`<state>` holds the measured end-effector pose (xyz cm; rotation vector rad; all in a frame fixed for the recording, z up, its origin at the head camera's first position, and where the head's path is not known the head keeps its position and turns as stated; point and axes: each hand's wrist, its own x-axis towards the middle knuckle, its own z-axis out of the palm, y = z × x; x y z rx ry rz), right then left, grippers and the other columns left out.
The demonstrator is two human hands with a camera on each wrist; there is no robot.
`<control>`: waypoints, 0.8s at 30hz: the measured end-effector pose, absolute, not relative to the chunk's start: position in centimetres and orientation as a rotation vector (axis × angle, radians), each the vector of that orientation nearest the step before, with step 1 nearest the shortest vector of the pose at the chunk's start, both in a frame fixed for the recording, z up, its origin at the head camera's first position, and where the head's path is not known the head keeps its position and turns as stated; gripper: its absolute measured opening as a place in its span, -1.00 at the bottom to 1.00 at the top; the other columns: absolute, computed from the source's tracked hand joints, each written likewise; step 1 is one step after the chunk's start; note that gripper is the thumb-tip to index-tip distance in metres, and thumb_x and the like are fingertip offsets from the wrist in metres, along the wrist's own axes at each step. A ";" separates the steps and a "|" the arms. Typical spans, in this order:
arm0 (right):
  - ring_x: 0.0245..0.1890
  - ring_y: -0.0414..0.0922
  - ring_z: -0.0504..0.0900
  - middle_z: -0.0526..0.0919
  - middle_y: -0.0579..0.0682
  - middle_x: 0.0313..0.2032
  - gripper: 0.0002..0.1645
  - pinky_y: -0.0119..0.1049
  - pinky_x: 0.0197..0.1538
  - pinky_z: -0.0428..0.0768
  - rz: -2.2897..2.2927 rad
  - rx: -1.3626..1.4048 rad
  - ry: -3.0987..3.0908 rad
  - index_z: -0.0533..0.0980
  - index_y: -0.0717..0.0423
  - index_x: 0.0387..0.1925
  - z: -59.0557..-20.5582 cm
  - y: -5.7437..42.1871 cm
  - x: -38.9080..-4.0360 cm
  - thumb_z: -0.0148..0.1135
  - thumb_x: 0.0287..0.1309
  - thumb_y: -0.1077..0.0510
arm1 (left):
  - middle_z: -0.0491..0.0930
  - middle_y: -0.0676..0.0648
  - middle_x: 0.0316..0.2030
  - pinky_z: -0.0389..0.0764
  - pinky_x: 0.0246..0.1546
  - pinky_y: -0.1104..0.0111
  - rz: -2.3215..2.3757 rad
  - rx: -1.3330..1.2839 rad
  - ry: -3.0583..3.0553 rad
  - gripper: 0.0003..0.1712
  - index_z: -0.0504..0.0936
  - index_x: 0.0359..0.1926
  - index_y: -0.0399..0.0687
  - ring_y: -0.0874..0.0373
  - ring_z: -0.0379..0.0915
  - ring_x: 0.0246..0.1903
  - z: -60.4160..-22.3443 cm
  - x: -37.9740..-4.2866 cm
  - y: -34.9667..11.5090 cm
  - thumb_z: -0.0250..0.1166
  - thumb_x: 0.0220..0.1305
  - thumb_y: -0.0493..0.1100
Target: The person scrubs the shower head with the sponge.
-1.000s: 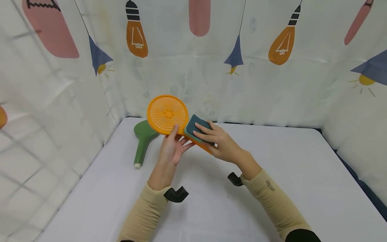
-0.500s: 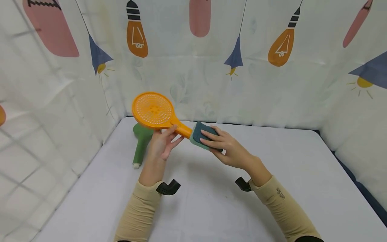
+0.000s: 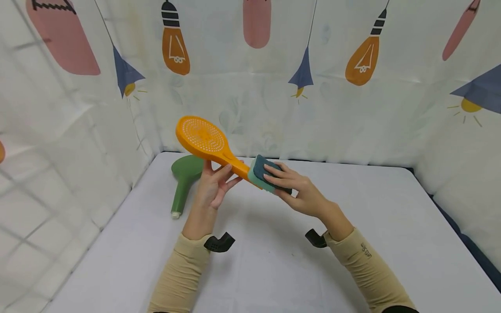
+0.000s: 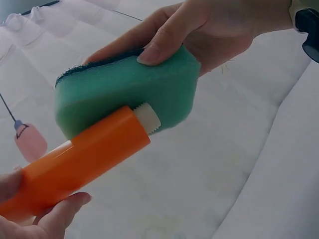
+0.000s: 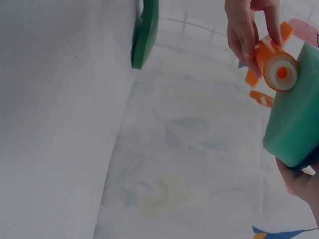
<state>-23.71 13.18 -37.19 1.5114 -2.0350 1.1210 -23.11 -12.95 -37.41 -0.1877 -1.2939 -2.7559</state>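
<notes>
An orange shower head [image 3: 203,135] is held up off the table, its round perforated face at the upper left. My left hand [image 3: 213,187] grips its handle just below the head. My right hand [image 3: 303,190] holds a green sponge [image 3: 259,173] with a dark scouring layer, its soft side against the lower handle. In the left wrist view the sponge [image 4: 124,94] touches the orange handle [image 4: 84,159] near its white threaded end [image 4: 148,118]. The right wrist view shows that hollow end [image 5: 282,73] beside the sponge [image 5: 294,119].
A green shower head [image 3: 182,182] lies at the back left of the white table [image 3: 266,269], its top partly behind my left hand and the orange one. White patterned curtains [image 3: 242,95] stand behind and at the sides.
The sponge has slid down the handle toward its end as my right hand moved right. My left hand moved left with the orange shower head, whose face has since turned and tilted.
</notes>
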 end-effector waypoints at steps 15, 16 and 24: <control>0.47 0.22 0.25 0.45 0.23 0.36 -0.37 0.08 0.46 0.19 1.251 1.478 -2.136 0.48 0.25 0.35 -37.9 12.5 -23.5 0.29 0.25 0.47 | 0.38 -0.15 0.14 0.66 0.00 0.19 -2.822 -0.161 -1.207 -0.08 -0.03 0.60 0.56 0.02 0.58 -0.01 -37.6 -23.4 -12.7 0.02 0.55 -0.43; 0.47 0.22 0.25 0.45 0.23 0.36 -0.37 0.08 0.46 0.19 1.254 1.478 -2.136 0.48 0.25 0.35 -38.0 12.5 -23.5 0.29 0.25 0.47 | 0.38 -0.15 0.15 0.65 0.00 0.19 -2.820 -0.161 -1.214 -0.07 -0.04 0.61 0.58 0.02 0.56 0.00 -37.6 -23.4 -12.6 0.02 0.55 -0.43; 0.45 0.25 0.27 0.41 0.25 0.39 -0.38 0.03 0.46 0.20 1.295 1.466 -2.110 0.47 0.28 0.36 -38.3 12.5 -23.6 0.27 0.26 0.48 | 0.34 -0.13 0.11 0.57 0.10 0.17 -2.867 -0.148 -1.168 -0.04 -0.12 0.62 0.59 0.05 0.42 -0.09 -37.7 -23.5 -12.8 -0.02 0.54 -0.43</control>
